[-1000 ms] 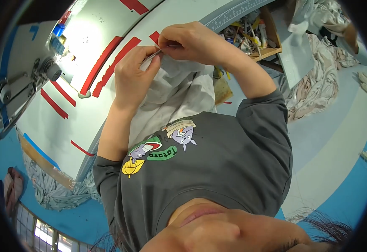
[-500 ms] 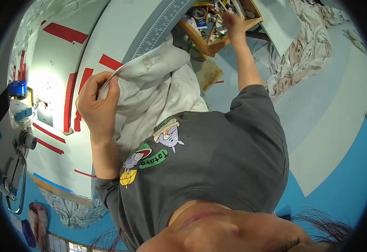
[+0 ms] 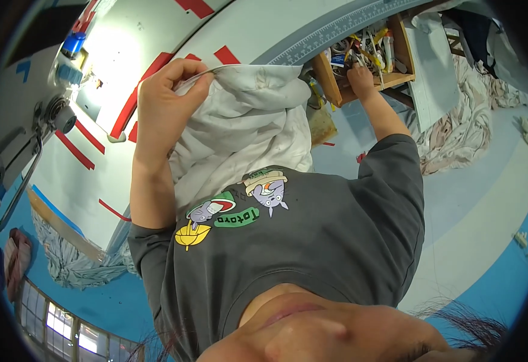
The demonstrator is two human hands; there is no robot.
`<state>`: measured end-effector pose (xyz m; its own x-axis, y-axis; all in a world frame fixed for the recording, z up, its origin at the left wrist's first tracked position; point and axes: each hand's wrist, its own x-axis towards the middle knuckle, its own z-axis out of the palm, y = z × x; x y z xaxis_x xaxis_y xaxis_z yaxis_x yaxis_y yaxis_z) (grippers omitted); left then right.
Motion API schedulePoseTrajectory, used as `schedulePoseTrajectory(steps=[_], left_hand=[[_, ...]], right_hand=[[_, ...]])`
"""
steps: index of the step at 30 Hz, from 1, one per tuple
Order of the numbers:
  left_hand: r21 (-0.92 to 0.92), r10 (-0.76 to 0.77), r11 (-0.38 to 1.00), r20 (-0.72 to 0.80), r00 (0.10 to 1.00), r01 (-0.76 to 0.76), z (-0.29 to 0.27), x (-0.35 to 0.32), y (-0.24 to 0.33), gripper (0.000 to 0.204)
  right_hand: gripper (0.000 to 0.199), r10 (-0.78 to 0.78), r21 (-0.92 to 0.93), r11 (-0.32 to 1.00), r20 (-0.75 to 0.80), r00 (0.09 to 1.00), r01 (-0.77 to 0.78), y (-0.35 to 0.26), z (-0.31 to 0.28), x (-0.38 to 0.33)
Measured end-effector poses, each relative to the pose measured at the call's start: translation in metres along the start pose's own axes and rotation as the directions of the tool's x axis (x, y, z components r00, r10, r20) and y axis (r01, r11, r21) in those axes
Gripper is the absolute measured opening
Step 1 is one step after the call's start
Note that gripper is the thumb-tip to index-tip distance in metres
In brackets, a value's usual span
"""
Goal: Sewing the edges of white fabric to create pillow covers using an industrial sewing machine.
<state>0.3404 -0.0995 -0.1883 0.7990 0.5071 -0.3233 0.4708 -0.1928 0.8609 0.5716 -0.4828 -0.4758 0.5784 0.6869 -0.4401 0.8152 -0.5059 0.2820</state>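
My left hand pinches the edge of a whitish, creased fabric between thumb and fingers. The cloth hangs in folds over the table edge down towards my lap. Far to the right, my right hand reaches into an open wooden drawer. Loose small items fill the drawer, among them something with yellow parts and a small blue-and-white packet. The right fingertips are hidden among these items, so what they touch does not show.
A grey ruler strip curves along the white tabletop, which bears red tape strips. A sewing machine stands at the left. Crumpled pale fabric lies on the floor at the right; more cloth hangs below the table at the left.
My right hand has moved down and deeper into the drawer. The left hand still pinches the fabric, its edge now pulled straighter. The whole view has shifted.
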Motion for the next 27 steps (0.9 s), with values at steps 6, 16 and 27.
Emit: schedulePoseTrajectory(steps=[6, 16, 27], left_hand=[[0.0, 0.099, 0.995, 0.039, 0.994, -0.099, -0.003, 0.0, 0.0, 0.011], [-0.015, 0.08, 0.997, 0.07, 0.994, -0.079, -0.002, -0.001, 0.001, 0.012], [-0.04, 0.102, 0.994, 0.069, 0.992, -0.099, -0.001, 0.0, 0.001, 0.012]], right_hand=[[0.008, -0.096, 0.132, 0.987, 0.001, 0.995, 0.095, 0.033, -0.009, -0.012], [0.036, 0.429, 0.585, -0.268, -0.639, 0.638, 0.766, -0.098, -0.246, -0.099], [0.021, 0.299, 0.668, -0.141, -0.675, 0.674, 0.731, -0.168, -0.302, -0.043]])
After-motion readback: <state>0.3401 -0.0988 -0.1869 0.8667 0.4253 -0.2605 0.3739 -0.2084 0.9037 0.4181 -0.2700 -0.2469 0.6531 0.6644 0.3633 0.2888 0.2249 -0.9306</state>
